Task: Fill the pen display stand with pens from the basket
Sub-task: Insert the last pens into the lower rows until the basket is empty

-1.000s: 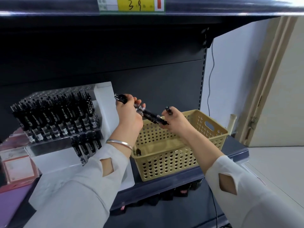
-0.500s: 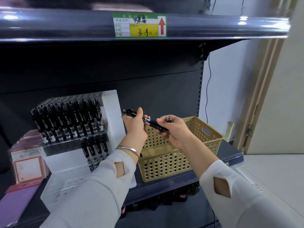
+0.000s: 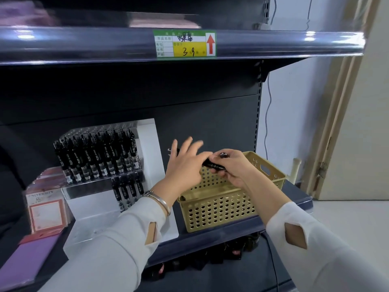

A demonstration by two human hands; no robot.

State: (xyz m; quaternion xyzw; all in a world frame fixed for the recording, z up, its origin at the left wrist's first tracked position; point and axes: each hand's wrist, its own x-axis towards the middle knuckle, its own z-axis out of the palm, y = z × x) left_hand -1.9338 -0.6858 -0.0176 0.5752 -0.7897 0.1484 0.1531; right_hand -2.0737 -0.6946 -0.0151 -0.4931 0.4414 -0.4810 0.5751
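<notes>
Right hand (image 3: 233, 170) curled round one end of the black pens (image 3: 210, 164); count unclear. Left hand (image 3: 185, 165) has fingers spread and blurred, laid over the other end, and I can't tell if the thumb holds. Both are above the left rim of the yellow basket (image 3: 221, 207), which shows little inside. The stand (image 3: 147, 144) sits just left on the shelf (image 3: 210, 230): top row packed, lower row part filled. Risks: with one-handed grip a pen slides out and falls into the basket or off the shelf edge; a loose bunch could knock seated pens.
</notes>
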